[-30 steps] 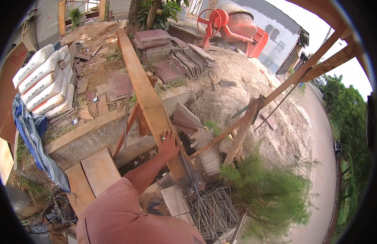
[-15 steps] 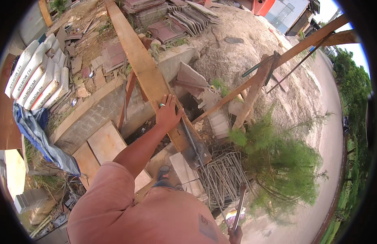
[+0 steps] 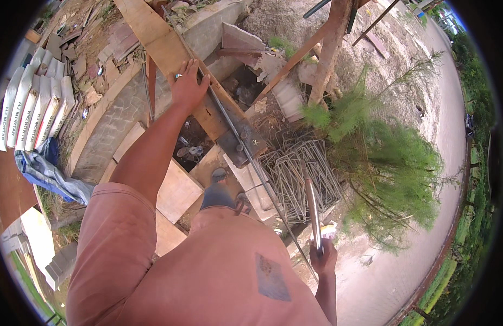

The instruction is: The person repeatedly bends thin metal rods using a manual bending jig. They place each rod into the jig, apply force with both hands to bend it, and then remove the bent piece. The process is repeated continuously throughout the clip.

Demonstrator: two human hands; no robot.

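Observation:
A wooden plank slopes away from me, with a dark metal plate bearing short pegs at its near end. A long steel rod lies along the plank, passes over the plate and runs down toward my right side. My left hand, a ring on one finger, presses on the plank with the rod between thumb and fingers. Low at the right, my right hand is closed round the lower end of a metal pipe, which points up and away from me.
Bent steel stirrups lie heaped beside the plate. A leafy green branch spreads to the right, before a sand pile. Crossed wooden braces stand beyond. Stacked white sacks and a blue tarp are at left.
My right hand has risen into view with the pipe, now above the stirrups. The view has tilted, so the plank and plate sit higher; my left hand remains on the plank.

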